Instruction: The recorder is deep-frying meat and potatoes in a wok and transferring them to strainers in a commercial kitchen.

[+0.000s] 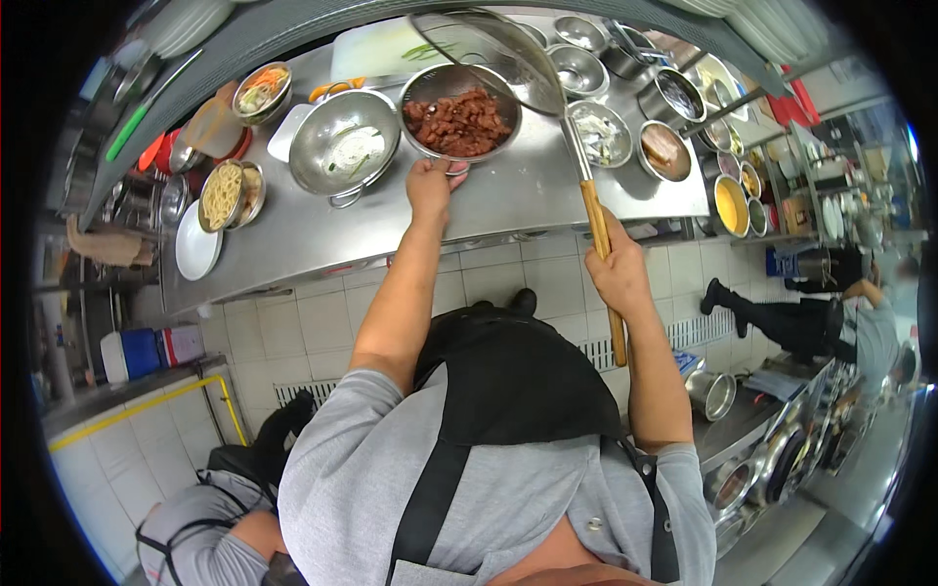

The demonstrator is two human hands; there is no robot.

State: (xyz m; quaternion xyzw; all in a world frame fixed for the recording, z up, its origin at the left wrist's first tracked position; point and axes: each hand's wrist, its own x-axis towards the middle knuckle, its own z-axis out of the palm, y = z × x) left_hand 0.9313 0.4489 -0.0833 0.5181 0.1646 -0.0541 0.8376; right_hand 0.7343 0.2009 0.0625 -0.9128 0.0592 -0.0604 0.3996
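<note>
My left hand (429,189) grips the near handle of a stainless-steel colander (452,75), which stands on the steel worktable (506,209). Inside it lies a heap of reddish-brown meat pieces (462,123). My right hand (619,267) is closed round the wooden handle (597,220) of a large round wire-mesh skimmer (538,82). The skimmer's head is raised over the table, partly in front of the meat colander's right side. Left of the meat, a second colander (315,143) holds only a few green scraps.
Noodles (220,196), shredded vegetables (262,91) and several steel bowls (579,71) stand on the table. Behind lies a white cutting board (366,51); a shelf (293,22) overhangs the far edge. One person (212,527) is at lower left, another (821,322) at right.
</note>
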